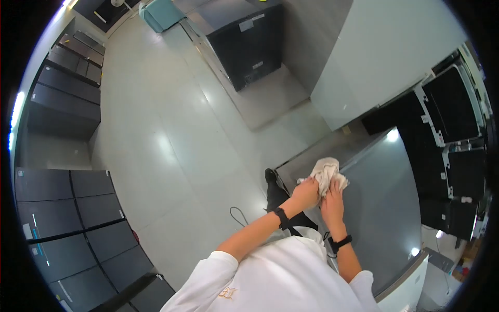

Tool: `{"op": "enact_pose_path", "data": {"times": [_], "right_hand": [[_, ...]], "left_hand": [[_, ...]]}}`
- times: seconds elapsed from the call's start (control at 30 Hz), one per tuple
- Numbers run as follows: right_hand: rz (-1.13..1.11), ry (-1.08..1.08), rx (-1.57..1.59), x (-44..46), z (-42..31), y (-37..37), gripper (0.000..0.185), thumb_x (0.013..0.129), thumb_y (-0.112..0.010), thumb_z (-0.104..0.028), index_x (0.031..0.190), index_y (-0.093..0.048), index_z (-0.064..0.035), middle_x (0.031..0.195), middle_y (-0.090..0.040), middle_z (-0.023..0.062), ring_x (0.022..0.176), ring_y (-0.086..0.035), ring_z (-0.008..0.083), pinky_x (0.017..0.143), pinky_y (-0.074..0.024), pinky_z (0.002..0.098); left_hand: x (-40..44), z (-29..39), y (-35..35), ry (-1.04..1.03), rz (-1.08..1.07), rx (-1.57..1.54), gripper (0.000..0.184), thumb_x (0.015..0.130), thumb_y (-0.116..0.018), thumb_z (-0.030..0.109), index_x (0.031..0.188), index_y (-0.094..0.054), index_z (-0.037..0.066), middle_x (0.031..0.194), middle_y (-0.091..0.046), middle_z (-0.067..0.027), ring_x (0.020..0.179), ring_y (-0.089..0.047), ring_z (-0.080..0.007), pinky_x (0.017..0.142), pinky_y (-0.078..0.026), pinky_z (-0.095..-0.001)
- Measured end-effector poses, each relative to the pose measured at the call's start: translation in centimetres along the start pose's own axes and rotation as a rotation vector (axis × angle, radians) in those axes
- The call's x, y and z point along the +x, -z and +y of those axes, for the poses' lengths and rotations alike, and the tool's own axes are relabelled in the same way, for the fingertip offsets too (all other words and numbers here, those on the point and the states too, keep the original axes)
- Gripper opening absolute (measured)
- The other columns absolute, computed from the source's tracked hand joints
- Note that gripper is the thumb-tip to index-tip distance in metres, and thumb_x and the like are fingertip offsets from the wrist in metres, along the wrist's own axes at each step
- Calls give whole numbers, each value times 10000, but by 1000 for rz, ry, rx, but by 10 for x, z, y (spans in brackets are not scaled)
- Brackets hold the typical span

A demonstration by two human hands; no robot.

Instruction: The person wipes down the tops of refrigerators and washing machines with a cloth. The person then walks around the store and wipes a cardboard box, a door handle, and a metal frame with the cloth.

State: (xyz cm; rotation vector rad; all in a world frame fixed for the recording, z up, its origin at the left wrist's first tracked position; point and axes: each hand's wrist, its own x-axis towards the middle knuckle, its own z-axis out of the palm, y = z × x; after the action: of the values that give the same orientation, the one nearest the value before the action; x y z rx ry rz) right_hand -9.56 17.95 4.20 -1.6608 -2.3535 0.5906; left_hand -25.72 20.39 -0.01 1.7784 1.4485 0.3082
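Pale, glossy floor (156,130) extends through the room in the head view, bordered on the left by dark-fronted units (47,187) and, toward the top, by a black-sided cabinet (249,49). At the centre right, a cream cloth (327,169) lies bunched between the person's hands, beside the near-left edge of a large grey panel (382,208); whether it touches the panel cannot be told. Left hand (305,193): fingers closed on the cloth's left side. Right hand (332,204): fingers bent into its near folds, gripping from below, thumb indistinct. The step in hand is judged to be two-handed gathering of the cloth; the next move would call for a secure hold on its loose folds. Its rounded bulk points away from the white shirt (291,270), with ragged ends spreading to either side. Being crumpled, it shows no clear long axis. A black wristband (340,243) encircles the right wrist.
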Motion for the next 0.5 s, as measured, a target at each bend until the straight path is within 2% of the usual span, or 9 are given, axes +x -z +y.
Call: {"op": "enact_pose_path", "data": {"times": [0.1,0.2,0.27,0.3,0.4,0.5], "right_hand": [[60,-11,110,15,-13,5,388,907,-593,-53,1278,-615,58,1498,-502,245,1427,-401,475,1193,-329,552],[-59,129,119,52,-27,-2,226,906,-595,-67,1101,-657,30,1260,-648,244,1217,-580,463,1073,-458,529],[-377,6,344,89,-53,-11,176,949,-560,-115,1036,-625,23,1118,-673,248,1016,-634,473,911,-521,535],[-360,143,368,104,-64,-20,180,953,-568,-142,1057,-609,-1,1057,-672,249,919,-639,473,777,-519,559],[-480,275,446,139,-107,-36,213,964,-570,-163,1116,-612,-20,1028,-682,246,928,-637,490,795,-519,561],[-456,289,617,172,-155,-23,234,986,-560,-170,1174,-616,-43,1065,-688,247,954,-637,496,803,-522,557]], "left_hand": [[3,-17,20,61,-174,-26,302,907,-582,167,1100,-685,-41,1163,-695,-262,1007,-699,-419,867,-570,-504],[-5,-39,64,161,-315,32,274,883,-612,177,1070,-713,4,1078,-715,-253,948,-710,-424,839,-569,-515],[-5,-67,95,271,-302,51,264,887,-621,190,1074,-719,31,1050,-723,-244,968,-706,-425,848,-563,-512],[-14,-82,106,331,-307,54,260,890,-625,196,1076,-722,44,1037,-726,-240,978,-704,-425,852,-559,-511],[-35,-129,143,347,-42,-74,288,911,-614,208,1140,-714,65,1099,-730,-225,1035,-689,-431,893,-546,-492],[-50,-117,208,499,113,-208,360,931,-579,159,1268,-678,79,1179,-717,-221,1096,-675,-425,942,-529,-469]]}}
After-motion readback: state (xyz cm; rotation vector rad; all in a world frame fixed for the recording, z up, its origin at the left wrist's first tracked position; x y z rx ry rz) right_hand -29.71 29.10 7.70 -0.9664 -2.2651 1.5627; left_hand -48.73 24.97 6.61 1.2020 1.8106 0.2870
